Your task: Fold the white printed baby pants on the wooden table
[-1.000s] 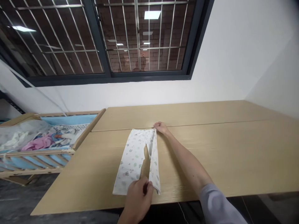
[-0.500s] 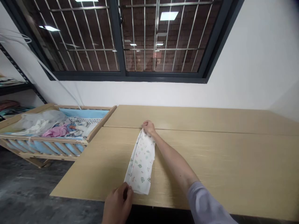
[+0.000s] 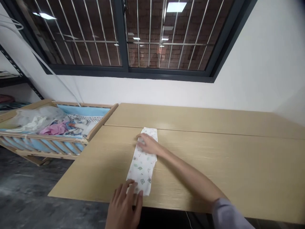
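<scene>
Left of the tabletop (image 3: pixel 214 165) and well apart from it, I have a dark shelf (image 3: pixel 10 81). Close beside the tabletop's left edge stands a wooden crib (image 3: pixel 47 137) with a jumble of fabric inside, a pink cloth (image 3: pixel 53 128) among it. The barred window (image 3: pixel 121 41) spans the wall above the tabletop's far edge.

My left hand (image 3: pixel 125 203) is at the tabletop's near edge, palm down with the fingers spread, gripping nothing; its fingertips reach onto the near left corner of the patterned white cloth (image 3: pixel 140 168). That cloth lies on the tabletop in a long, narrow strip, from just inside the near edge up to the tabletop's seam.

My right hand (image 3: pixel 148 144), blurred, is over the cloth's far part, near the tabletop's seam. Its fingers are loosely extended, open; I can't tell whether they press down. My sleeve (image 3: pixel 226 213) shows at the tabletop's near edge, farther right.
</scene>
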`<state>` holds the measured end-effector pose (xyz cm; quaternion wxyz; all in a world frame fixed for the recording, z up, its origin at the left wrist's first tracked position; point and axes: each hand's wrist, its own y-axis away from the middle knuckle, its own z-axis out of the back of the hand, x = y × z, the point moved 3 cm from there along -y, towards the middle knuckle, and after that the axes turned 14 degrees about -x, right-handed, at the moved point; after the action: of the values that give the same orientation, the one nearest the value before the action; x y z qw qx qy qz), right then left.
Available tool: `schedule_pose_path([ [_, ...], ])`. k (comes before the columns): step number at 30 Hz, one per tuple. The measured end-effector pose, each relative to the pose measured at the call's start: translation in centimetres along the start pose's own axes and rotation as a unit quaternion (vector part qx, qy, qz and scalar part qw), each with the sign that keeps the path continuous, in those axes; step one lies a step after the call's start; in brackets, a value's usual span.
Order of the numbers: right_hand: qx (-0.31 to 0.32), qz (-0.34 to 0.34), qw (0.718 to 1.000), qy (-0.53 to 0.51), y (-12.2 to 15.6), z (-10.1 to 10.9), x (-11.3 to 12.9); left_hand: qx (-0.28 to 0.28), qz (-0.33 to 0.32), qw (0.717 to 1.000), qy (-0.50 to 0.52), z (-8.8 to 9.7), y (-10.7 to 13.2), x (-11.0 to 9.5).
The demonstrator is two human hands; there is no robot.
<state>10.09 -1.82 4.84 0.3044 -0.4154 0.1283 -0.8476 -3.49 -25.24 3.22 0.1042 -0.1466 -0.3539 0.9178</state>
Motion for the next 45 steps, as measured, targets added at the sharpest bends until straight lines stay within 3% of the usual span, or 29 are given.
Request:
schedule_pose_path([
  [2, 0.104, 0.088, 0.991, -0.009, 3.6, -0.3, 3.0, 0.013, -0.051, 0.999, -0.004, -0.8, 1.0, -0.5],
  [5, 0.218, 0.155, 0.963, -0.021, 8.0, -1.2, 5.7, 0.072, -0.081, 0.993, -0.037, -2.3, 2.6, -0.8],
  [9, 0.259, 0.161, 0.952, 0.002, 9.8, -2.7, 4.8, 0.148, -0.069, 0.985, -0.047, -3.5, 3.8, -0.6],
  [15, 0.218, 0.114, 0.966, 0.077, 5.6, -3.9, -1.6, 0.172, -0.080, 0.981, -0.042, -3.8, 3.8, -0.4],
  [22, 0.133, 0.035, 0.976, 0.167, -1.8, -2.4, -9.5, 0.166, -0.101, 0.979, -0.057, -3.9, 3.9, -0.3],
  [25, 0.124, 0.017, 0.975, 0.183, -3.2, -1.7, -11.4, 0.163, -0.096, 0.981, -0.047, -4.0, 3.9, -0.1],
  [28, 0.115, 0.011, 0.977, 0.177, -3.5, -1.3, -11.8, 0.162, -0.075, 0.984, -0.013, -3.8, 3.6, 0.1],
  [32, 0.062, 0.022, 0.983, 0.170, -2.3, -0.8, -9.4, 0.193, -0.049, 0.980, 0.020, -3.3, 2.6, 0.3],
  [36, 0.033, 0.076, 0.989, 0.119, 1.4, -0.2, -3.9, 0.221, 0.011, 0.973, 0.058, -3.0, 0.7, 1.4],
  [38, 0.047, 0.113, 0.990, 0.065, 4.1, 0.2, -0.7, 0.214, 0.026, 0.973, 0.078, -2.9, -0.1, 2.4],
  [41, 0.107, 0.163, 0.981, 0.004, 8.8, 0.6, 3.6, 0.160, 0.003, 0.982, 0.099, -2.7, -0.8, 3.9],
  [45, 0.157, 0.200, 0.967, 0.026, 14.5, 1.3, 6.8, 0.126, -0.035, 0.987, 0.091, -2.7, -0.3, 5.4],
])
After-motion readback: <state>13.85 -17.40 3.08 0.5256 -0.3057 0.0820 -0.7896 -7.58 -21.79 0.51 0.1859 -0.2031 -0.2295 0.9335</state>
